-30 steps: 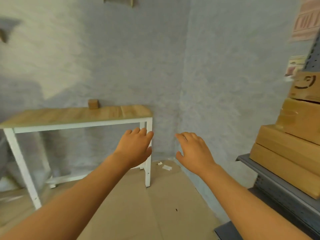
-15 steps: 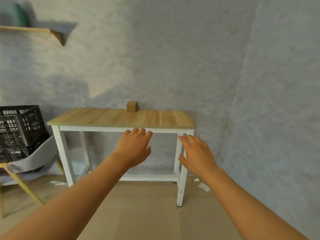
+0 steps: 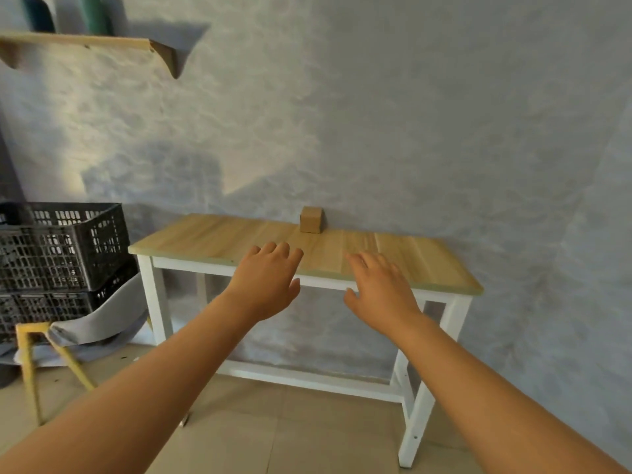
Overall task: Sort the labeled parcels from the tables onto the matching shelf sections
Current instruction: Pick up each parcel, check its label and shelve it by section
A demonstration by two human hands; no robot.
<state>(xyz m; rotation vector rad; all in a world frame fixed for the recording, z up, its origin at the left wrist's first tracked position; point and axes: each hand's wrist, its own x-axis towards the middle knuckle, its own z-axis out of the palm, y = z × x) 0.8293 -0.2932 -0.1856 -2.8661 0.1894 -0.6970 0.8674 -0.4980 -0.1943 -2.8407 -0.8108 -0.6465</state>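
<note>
While both arms reach out in front of the person, the left hand (image 3: 265, 283) and the right hand (image 3: 381, 290) hang in the air with their backs up. Each grip is loose, fingers nearly straight, and nothing is held in either one. I cannot see the palms from here.

Past the hands stands a table (image 3: 212, 239) with a pale wood top and white legs. One small brown parcel (image 3: 311, 219) sits on the far edge of it, right by the grey wall (image 3: 410, 131). The parcel is well apart from both hands. It is too small and too blurry for me to see any label on it.

To the left, two dark plastic crates (image 3: 58, 248) are stacked one on the other. The picture edge cuts them off, and I cannot tell what is inside. A grey chair (image 3: 99, 323) with yellow legs stands under them, and its seat is partly hidden.

High on the wall is a wooden shelf (image 3: 85, 44). Some greenish and grey things stand on it, but the top of the picture cuts them off, so I cannot tell what they are.

The floor (image 3: 290, 432) is tan, and the arms cover much of it.
</note>
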